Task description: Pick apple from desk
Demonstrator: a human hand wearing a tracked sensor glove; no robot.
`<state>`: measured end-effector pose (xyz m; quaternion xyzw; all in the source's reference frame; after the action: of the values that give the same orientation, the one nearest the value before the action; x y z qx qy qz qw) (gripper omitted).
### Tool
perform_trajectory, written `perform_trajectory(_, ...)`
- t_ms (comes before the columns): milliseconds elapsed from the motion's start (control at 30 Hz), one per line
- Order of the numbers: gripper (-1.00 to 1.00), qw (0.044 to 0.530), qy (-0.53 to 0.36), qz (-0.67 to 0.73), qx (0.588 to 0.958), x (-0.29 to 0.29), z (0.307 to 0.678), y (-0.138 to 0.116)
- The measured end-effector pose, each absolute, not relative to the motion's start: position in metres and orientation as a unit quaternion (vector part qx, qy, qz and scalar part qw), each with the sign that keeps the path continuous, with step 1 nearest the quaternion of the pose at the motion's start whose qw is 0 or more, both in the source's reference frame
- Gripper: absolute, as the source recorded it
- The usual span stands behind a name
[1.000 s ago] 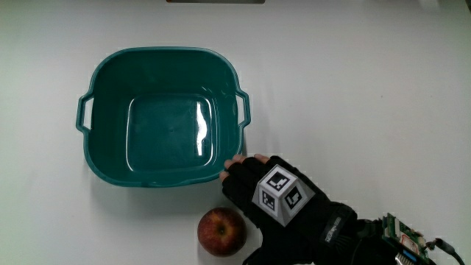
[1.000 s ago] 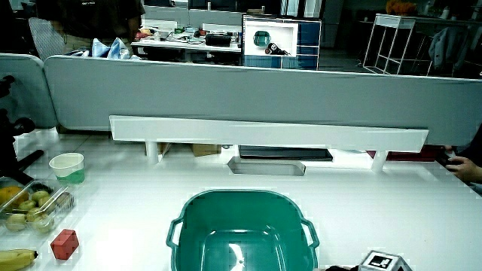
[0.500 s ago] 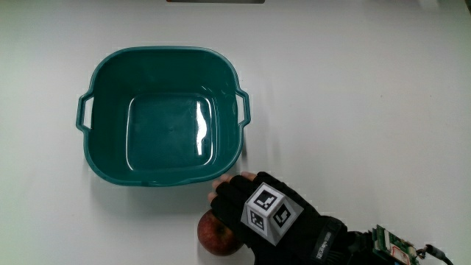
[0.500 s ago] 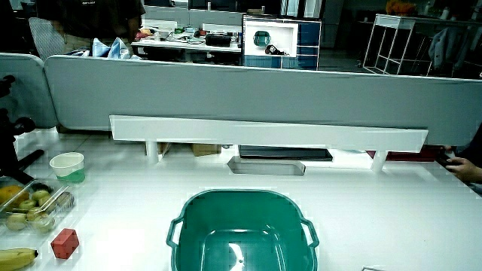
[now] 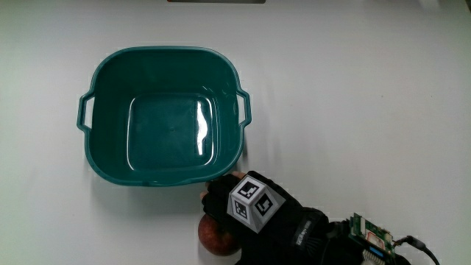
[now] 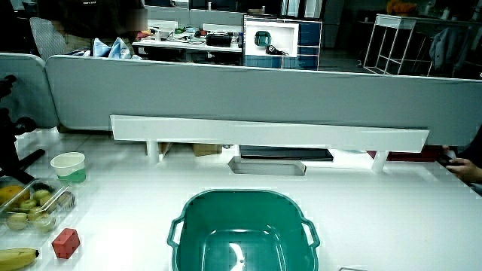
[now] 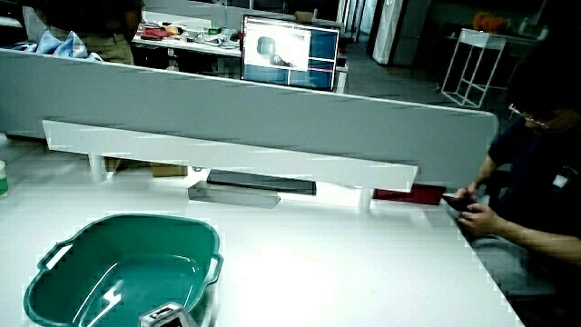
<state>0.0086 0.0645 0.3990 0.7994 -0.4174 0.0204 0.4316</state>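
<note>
In the main view the teal basin (image 5: 163,116) sits on the white tabltop's middle, or rather on the white tabletop (image 5: 353,110), and the red apple (image 5: 214,235) lies on the tabletop just nearer to the person than the basin's rim. The hand (image 5: 246,210) lies over the apple, covering most of it, with its fingers (image 5: 215,200) bent down around the fruit; whether they grip it or only rest on it cannot be told. Only this view shows the apple and the hand whole. In a side view a paper cup (image 6: 68,166), a clear tray of fruit (image 6: 32,207), a red block (image 6: 65,243) and a banana (image 6: 16,257) stand well apart from the basin (image 6: 242,232), while in a side view only the cube (image 7: 169,317) on the glove shows, beside the basin (image 7: 127,269). Compared with half a second ago, the hand has slid farther over the apple, so less of the fruit shows, and the apple and basin lie where they were.
</note>
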Motion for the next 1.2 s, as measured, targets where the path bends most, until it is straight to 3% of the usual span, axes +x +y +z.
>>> perform_trajectory(533,0.52,0.446,-0.416,0.03,0.792,0.001,0.409,0.061)
perform_trajectory(1200,0.94,0.385,-0.432,0.043,0.814,-0.003,0.402,0.06)
